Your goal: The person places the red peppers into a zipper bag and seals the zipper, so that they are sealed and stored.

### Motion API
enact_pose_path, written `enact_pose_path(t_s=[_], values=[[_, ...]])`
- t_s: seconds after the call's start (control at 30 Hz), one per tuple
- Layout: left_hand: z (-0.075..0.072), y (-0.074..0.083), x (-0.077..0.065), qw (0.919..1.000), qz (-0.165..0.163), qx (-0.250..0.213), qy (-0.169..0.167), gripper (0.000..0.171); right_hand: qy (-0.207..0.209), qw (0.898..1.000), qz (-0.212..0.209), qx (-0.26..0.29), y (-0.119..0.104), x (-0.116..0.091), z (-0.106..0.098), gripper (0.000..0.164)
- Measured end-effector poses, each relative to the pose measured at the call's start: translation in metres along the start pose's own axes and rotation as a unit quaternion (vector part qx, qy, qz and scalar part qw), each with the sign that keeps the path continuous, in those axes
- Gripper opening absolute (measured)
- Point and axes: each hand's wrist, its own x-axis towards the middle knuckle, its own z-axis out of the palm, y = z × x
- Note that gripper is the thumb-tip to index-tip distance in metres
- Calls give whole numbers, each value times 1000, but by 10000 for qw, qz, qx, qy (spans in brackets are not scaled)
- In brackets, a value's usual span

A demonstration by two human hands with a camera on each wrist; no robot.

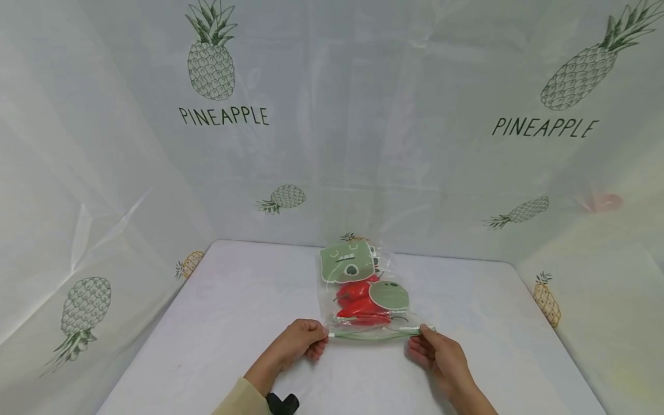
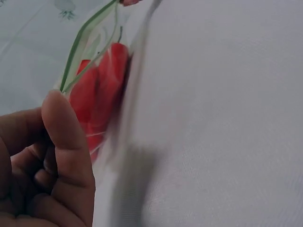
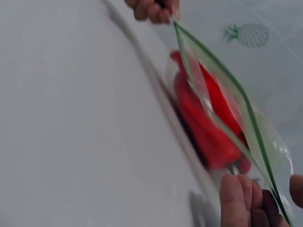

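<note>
A clear zip bag (image 1: pixel 347 262) with green cartoon prints lies on the table, its mouth towards me. Red peppers (image 1: pixel 363 311) with green stems show through the plastic. My left hand (image 1: pixel 298 343) pinches the left corner of the mouth between thumb and index finger, beside a small white end piece. At the opposite corner, my right hand (image 1: pixel 443 354) grips the edge with thumb and fingers. In the right wrist view, the bag's green zip strips (image 3: pixel 253 118) are parted in the middle and meet near the far corner. The peppers (image 2: pixel 106 80) lie inside, just behind the mouth.
A white table (image 1: pixel 249 288) lies beneath the bag. Around it hangs a pale curtain (image 1: pixel 363 144) printed with pineapples and lettering. A small black object (image 1: pixel 283 404) sits by my left wrist, next to a beige sleeve (image 1: pixel 242 399).
</note>
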Motion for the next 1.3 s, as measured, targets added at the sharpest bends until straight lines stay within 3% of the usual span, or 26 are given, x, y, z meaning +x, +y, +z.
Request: enact_pose_path(t_s=[0.1, 0.2, 0.4, 0.7, 1.3], values=[[2, 1, -2, 10000, -24, 31, 79, 31, -194, 9988, 165, 416, 9, -6, 13, 32], [3, 0, -2, 9999, -143, 16, 33, 34, -710, 9943, 455, 650, 18, -14, 30, 36], [7, -2, -2, 9991, -308, -262, -80, 36, -1900, 9755, 836, 725, 32, -30, 73, 45], [9, 1, -5, 9986, -258, -454, -77, 31, -2773, 9498, 963, 1083, 40, -36, 120, 44], [7, 1, -6, 9985, -220, -503, -82, 27, -2203, 9613, 1169, 1169, 49, -30, 142, 29]])
